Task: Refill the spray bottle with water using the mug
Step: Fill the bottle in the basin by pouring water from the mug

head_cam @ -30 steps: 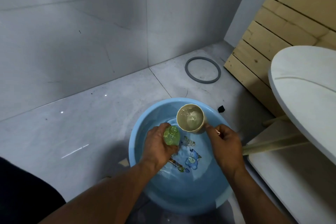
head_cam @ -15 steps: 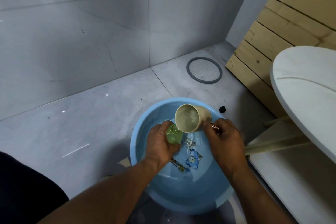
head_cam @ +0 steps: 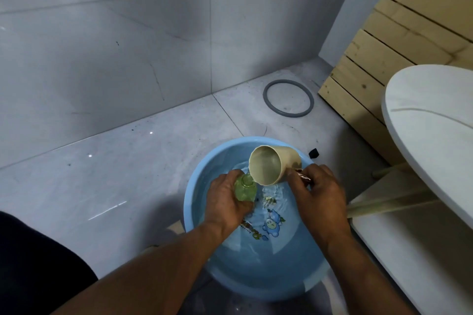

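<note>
Water is being poured: the beige plastic mug [head_cam: 271, 167] is gripped and tipped by the right hand [head_cam: 318, 193] over the small green see-through bottle [head_cam: 245, 187], gripped by the left hand [head_cam: 226, 201]. A slow, steady tip is needed next.

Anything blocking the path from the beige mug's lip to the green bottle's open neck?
Nothing visible. The tilted beige plastic mug has its lip right at the uncapped mouth of the green translucent spray bottle; the left hand grips lower down the body.
</note>
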Action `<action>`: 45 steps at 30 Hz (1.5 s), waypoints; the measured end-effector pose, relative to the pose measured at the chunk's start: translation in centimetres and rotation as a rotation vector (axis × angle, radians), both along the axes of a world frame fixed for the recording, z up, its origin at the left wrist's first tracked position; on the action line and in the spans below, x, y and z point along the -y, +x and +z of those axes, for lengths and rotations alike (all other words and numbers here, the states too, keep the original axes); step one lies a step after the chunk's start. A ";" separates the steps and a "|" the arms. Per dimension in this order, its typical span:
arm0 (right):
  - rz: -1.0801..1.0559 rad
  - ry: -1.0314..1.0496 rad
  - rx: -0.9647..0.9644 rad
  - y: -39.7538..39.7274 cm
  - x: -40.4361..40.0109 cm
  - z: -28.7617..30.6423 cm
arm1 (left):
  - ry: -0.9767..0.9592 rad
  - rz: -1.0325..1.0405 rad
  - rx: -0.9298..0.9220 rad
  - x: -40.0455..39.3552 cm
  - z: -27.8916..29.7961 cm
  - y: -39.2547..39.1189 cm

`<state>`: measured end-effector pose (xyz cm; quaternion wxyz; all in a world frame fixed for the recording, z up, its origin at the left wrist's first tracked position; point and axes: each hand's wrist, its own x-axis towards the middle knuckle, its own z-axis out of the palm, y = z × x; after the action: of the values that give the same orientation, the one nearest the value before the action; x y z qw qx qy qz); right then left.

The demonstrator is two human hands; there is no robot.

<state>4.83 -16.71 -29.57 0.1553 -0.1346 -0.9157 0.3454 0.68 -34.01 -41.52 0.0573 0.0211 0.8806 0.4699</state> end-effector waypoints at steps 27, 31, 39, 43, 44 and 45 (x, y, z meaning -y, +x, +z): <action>0.042 0.153 -0.051 0.0 -0.1 0.3 | 0.008 0.012 0.015 -0.2 1.3 0.4; 0.049 0.159 -0.064 0.0 -0.2 0.2 | 0.022 0.012 0.014 -0.3 1.5 0.4; 0.080 0.212 -0.066 0.0 -0.1 0.4 | 0.026 0.030 -0.008 -0.4 1.7 0.4; 0.090 0.245 -0.061 0.0 -0.1 0.3 | 0.013 0.028 0.003 -0.4 1.8 0.5; 0.093 0.255 -0.062 0.0 -0.1 0.2 | 0.012 0.026 0.008 -0.4 1.8 0.5; 0.094 0.263 -0.061 -0.1 -0.1 0.2 | 0.013 0.026 0.005 -0.4 1.8 0.4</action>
<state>4.78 -16.57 -29.36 0.1829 -0.0594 -0.9532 0.2333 1.11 -33.59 -39.68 0.0532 0.0088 0.8775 0.4765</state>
